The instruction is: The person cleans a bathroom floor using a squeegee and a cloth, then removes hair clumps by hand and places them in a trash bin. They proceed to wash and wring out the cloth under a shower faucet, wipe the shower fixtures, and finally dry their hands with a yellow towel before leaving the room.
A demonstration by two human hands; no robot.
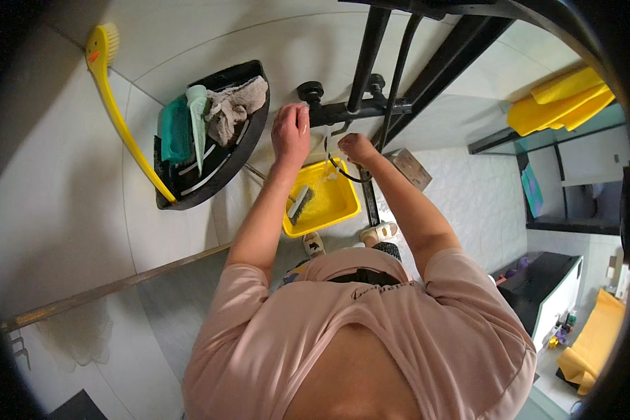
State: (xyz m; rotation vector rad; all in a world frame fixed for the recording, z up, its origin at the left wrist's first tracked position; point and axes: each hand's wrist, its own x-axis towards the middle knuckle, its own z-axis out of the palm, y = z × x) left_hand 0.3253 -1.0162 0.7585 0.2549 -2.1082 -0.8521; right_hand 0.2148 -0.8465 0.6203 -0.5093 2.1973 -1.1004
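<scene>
My left hand [292, 131] is at the left end of the black wall-mounted shower mixer [365, 108], its wet fingers at the end knob; whether they grip it is hard to tell. Below the mixer's right half, near the black hose [399, 79], my right hand [358, 149] is loosely curled, and its fingertips are partly hidden. Water [327, 147] runs down between my hands into a yellow plastic basin [350, 210]. Inside the basin, a brush head with grey bristles [300, 205] lies at the left in shallow water.
A black corner shelf [218, 181] at the left holds a teal container [175, 131], a pale green tube [197, 118], a crumpled cloth [236, 107] and a yellow long-handled brush [121, 123]. A box-like block [410, 169] stands right of the basin. Yellow cloth [562, 102] hangs at the upper right.
</scene>
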